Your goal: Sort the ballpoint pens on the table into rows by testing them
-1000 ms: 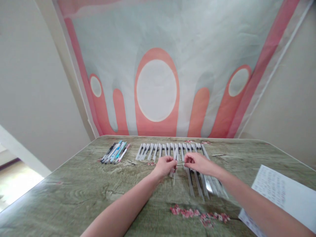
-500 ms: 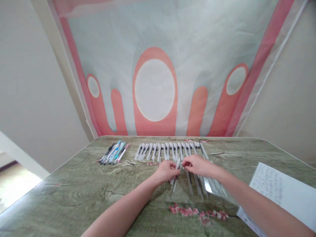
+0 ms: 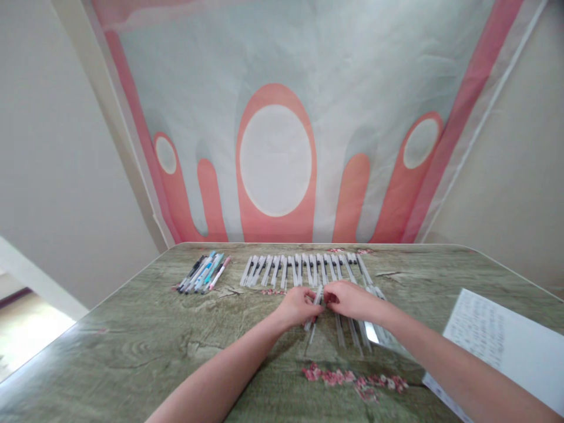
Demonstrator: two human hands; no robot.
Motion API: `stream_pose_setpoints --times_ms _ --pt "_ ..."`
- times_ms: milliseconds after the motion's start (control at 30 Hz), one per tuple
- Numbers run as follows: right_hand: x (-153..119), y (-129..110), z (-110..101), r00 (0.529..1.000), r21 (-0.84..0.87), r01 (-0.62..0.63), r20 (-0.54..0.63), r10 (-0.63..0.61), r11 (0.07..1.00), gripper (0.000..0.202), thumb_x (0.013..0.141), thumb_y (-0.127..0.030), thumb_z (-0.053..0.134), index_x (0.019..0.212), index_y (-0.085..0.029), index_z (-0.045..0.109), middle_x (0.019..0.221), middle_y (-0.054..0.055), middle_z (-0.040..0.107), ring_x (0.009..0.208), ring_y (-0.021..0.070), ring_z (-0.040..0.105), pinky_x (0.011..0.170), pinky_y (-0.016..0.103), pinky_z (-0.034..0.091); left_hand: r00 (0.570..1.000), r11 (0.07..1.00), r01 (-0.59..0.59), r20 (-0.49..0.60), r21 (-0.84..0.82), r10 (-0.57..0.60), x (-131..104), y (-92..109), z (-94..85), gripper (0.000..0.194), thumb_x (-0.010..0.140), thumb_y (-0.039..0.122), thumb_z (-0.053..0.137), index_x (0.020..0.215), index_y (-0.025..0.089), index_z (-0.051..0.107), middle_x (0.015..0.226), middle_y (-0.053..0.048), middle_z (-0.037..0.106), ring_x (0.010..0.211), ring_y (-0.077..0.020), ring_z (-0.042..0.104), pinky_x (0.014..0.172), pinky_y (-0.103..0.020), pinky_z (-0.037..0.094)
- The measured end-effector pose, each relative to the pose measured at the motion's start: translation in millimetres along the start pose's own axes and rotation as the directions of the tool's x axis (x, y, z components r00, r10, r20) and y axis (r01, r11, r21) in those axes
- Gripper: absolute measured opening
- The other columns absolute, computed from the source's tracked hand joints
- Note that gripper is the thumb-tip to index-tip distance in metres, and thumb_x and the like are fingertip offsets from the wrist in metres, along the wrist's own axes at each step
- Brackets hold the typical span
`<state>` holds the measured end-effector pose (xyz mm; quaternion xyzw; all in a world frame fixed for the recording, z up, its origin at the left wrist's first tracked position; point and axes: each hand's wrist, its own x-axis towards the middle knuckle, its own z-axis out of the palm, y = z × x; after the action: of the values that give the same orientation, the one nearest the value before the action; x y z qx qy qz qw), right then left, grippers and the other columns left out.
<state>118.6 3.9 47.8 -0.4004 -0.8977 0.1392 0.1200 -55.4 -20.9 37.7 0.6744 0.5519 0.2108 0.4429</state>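
My left hand (image 3: 299,306) is closed in a pinch around a slim whitish pen (image 3: 318,295) that slants up to the right. Close beside it, my right hand (image 3: 348,298) has its fingers pressed together near the upper part of that pen; whatever they grip is too small and hidden to name. Below and under my right wrist lie several long clear pens (image 3: 355,336), partly covered by the hand. Beyond both hands a row of whitish pens with dark parts near their tops (image 3: 304,269) lies side by side.
A bundle of coloured pens (image 3: 204,273) rests at the back left of the wood-patterned table (image 3: 145,346). On the right, by my forearm, lies a white sheet with writing (image 3: 506,346). A wall with a pink and grey covering rises behind the table.
My right hand has turned slightly and come down a little, closer to the pen and my left hand. My left hand stays almost in place, still holding the pen.
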Motion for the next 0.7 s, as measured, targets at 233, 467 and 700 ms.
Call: stream_pose_setpoints --times_ms 233,467,700 --pt "-2.2 -3.7 -21.2 0.996 0.047 -0.024 -0.083 0.028 0.999 0.014 0.072 -0.020 0.048 0.072 -0.018 0.062 0.067 0.002 0.062 0.061 0.0126 0.052 0.056 0.020 0.034 0.998 1.000 -0.028 -0.051 0.011 0.029 -0.3 -5.5 3.2 0.030 0.061 0.027 0.056 0.089 0.014 0.054 0.052 0.002 0.060 0.043 -0.0111 0.053 0.043 -0.019 0.038" --pt "-2.7 -1.4 -28.3 0.993 0.041 -0.015 -0.120 0.020 0.999 0.013 0.074 -0.023 0.048 0.072 -0.018 0.060 0.067 0.001 0.061 0.061 0.0120 0.052 0.057 0.020 0.034 0.999 0.993 0.050 0.023 -0.106 -0.048 -1.6 -2.6 3.6 0.040 0.066 0.027 0.053 0.102 0.011 0.047 0.053 0.000 0.060 0.040 -0.0123 0.053 0.041 -0.020 0.039" --pt "-3.1 -2.5 -30.2 0.994 0.048 -0.034 -0.107 0.039 0.998 0.014 0.074 -0.022 0.048 0.070 -0.018 0.061 0.066 0.001 0.061 0.061 0.0121 0.051 0.056 0.020 0.034 0.988 0.969 -0.054 -0.128 0.243 0.088 -11.5 0.8 -0.1 0.036 0.070 0.033 0.050 0.101 0.014 0.051 0.060 -0.004 0.063 0.058 -0.0170 0.059 0.059 -0.025 0.042"
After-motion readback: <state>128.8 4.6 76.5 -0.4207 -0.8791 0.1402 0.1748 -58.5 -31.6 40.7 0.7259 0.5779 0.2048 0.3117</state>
